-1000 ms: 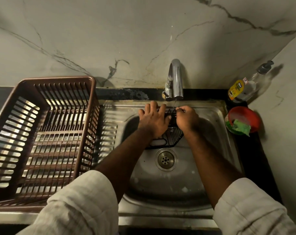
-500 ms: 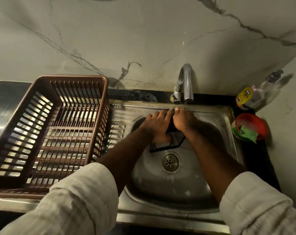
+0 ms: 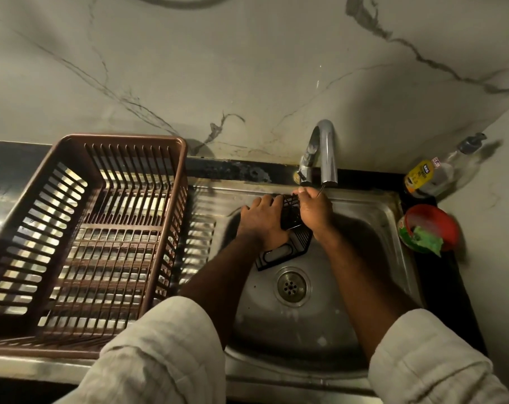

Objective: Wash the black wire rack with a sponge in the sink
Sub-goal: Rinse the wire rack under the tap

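Ideally I'd brace firmly: right hand (image 3: 315, 212) grips the black wire rack (image 3: 301, 242) at the sink's (image 3: 372, 217) back edge, left hand (image 3: 262, 224) pressing flat.

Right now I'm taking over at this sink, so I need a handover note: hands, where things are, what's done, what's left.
The left hand lies flat on the black wire rack, pressing it down. The right hand grips the rack's far edge under the tap.
The rack is in the sink, with a thin stream falling at its far edge. The green sponge sits in the red bowl, right of the sink.
Done: rack under water. Left: fetch sponge, scrub, rinse.
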The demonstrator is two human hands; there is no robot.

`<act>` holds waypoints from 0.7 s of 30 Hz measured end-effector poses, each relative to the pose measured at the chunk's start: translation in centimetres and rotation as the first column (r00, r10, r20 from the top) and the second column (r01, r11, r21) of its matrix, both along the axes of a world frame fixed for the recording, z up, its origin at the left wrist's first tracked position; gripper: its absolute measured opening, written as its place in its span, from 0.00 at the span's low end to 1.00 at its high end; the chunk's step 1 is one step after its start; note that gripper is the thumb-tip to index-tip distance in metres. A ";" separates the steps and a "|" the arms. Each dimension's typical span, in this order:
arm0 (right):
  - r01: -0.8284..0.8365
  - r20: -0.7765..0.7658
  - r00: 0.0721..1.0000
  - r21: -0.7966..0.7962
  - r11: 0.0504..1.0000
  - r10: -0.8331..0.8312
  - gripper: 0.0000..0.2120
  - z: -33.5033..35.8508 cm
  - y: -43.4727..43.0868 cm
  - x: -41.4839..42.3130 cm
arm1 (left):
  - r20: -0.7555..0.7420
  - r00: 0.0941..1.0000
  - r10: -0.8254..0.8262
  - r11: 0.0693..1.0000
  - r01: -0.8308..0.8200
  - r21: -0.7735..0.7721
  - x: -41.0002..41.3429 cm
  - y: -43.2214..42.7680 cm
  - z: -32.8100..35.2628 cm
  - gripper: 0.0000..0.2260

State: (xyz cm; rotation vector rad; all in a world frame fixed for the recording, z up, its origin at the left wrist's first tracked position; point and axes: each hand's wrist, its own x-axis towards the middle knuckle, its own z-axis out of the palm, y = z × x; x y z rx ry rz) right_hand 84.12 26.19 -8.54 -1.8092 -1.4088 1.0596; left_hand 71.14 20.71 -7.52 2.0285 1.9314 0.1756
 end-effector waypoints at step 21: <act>-0.018 0.024 0.999 -0.102 0.995 0.021 0.12 -0.4 1.1 -1.0 | 0.045 0.998 0.044 0.999 -0.043 -0.018 -2.1 -1.0 0.0 0.39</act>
